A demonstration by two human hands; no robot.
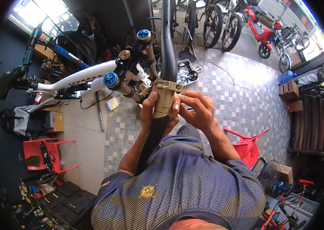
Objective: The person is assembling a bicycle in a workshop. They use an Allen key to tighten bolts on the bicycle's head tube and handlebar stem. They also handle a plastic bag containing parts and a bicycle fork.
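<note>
A black handlebar (167,53) runs from the top of the view down towards my chest. At its middle is a gold-tan section (163,104) with dark marks, and a gold clamp piece (165,85) lies across it. My left hand (149,109) is wrapped round this section from beneath, thumb on the left side and fingertips showing on the right. Just right of the clamp piece, my right hand (200,109) has its thumb and fingers pinched together by its edge. Whatever small thing they grip is hidden.
Left of the handlebar stands a white bike frame (83,73) with a fork topped by blue caps (110,79). A tray of parts (188,73) lies beyond my hands. Red plastic chairs (248,147) (56,153) stand on both sides. Parked bikes (223,28) line the back.
</note>
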